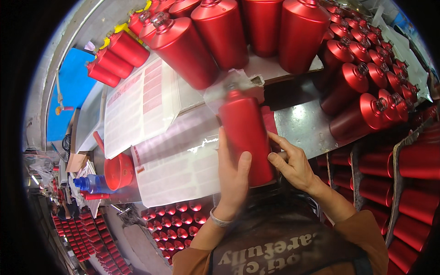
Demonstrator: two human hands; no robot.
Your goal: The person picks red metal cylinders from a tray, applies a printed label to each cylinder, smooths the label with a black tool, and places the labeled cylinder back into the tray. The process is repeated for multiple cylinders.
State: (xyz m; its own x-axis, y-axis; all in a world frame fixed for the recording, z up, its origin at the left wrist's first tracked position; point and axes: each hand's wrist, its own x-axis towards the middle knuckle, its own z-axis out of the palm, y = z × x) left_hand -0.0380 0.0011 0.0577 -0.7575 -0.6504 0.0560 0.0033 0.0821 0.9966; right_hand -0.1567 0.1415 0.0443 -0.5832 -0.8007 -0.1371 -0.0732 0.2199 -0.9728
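Note:
A red matte bottle [243,123] stands upright in front of me, its neck wrapped in a clear plastic film [231,87]. My left hand [233,176] grips the bottle's lower left side, thumb across its front. My right hand [293,162] touches the bottle's lower right side with fingers spread along it. Beneath the bottle lies a stack of white printed sheets [178,172] on a metal worktable [302,123].
Several identical red bottles [220,32] stand behind on a raised shelf and crowd the right side [366,87]. A red bowl [119,172] and a blue plastic bottle [91,183] sit at the left. More red bottles fill crates [178,220] below.

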